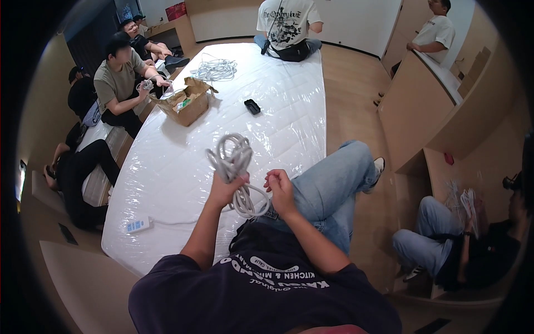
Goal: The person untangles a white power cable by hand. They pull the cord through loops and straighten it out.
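My left hand (226, 191) is closed around a looped bundle of grey-white cable (231, 157). Some loops stand up above the fist and others hang below it towards my lap. Beside the bundle, my right hand (280, 190) is loosely curled, fingers slightly apart, with nothing visible in it. A lower cable loop passes just under that hand, apparently without touching it. On the mattress to my left lies a white power strip (138, 225) with a blue face. Its cord runs across the plastic cover towards the bundle.
I sit on a plastic-wrapped mattress (278, 133). It bears an open cardboard box (192, 111), a black tray (252, 107) and another cable coil (216, 69). People sit along the left and at the far end. Another person (473, 245) handles cables at lower right.
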A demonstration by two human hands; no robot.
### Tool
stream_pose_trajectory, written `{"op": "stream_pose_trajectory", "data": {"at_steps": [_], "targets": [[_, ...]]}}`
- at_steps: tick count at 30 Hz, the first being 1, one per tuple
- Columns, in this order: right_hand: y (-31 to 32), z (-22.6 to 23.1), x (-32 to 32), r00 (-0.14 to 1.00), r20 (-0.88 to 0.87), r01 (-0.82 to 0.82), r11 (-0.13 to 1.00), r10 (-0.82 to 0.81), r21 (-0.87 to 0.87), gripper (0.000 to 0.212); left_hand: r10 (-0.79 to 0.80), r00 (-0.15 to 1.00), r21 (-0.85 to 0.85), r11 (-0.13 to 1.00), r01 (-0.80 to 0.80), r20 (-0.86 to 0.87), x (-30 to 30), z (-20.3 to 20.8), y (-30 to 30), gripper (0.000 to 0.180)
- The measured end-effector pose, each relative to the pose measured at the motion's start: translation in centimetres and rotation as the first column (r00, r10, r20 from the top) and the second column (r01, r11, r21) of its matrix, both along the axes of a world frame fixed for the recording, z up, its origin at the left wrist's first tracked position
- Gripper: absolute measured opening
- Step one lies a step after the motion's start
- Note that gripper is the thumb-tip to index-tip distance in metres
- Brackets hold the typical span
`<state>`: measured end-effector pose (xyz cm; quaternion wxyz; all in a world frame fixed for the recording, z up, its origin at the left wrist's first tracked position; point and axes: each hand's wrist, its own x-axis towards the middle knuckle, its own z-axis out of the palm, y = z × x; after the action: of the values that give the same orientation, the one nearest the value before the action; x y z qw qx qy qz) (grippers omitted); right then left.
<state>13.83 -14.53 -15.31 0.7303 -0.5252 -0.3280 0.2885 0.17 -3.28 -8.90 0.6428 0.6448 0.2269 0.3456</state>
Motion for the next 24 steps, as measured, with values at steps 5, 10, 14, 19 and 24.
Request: {"op": "stream_pose_trajectory", "data": {"at_steps": [5, 10, 14, 19, 24], "targets": [[0.0, -0.1, -0.5, 0.923, 0.274, -0.230, 0.959, 0.269, -0.166, 0.043, -0.084, 0.886, -0.148, 0.974, 0.169, 0.456, -0.9, 2.3, -0.7, 0.051], [-1.0, 0.3, -1.1, 0.614, 0.415, -0.647, 0.729, 0.671, -0.223, 0.059, -0.031, 0.768, -0.288, 0.917, 0.276, 0.640, -0.5, 2.7, -1.6, 0.024], [-1.7, 2.6, -1.3, 0.471, 0.359, -0.779, 0.571, 0.806, -0.259, 0.037, 0.045, 0.726, -0.385, 0.869, 0.310, 0.687, 0.0, 2.9, -1.5, 0.027], [-1.0, 1.6, -1.8, 0.580, -0.006, -0.796, 0.565, 0.815, -0.216, 0.020, 0.052, 0.594, -0.352, 0.846, 0.401, 0.803, -0.6, 2.3, 0.6, 0.033], [-0.5, 0.9, -1.8, 0.566, 0.376, -0.601, 0.680, 0.734, -0.420, 0.021, 0.182, 0.249, -0.308, 0.518, 0.798, 0.951, -3.7, 4.6, 2.6, 0.032]]}}
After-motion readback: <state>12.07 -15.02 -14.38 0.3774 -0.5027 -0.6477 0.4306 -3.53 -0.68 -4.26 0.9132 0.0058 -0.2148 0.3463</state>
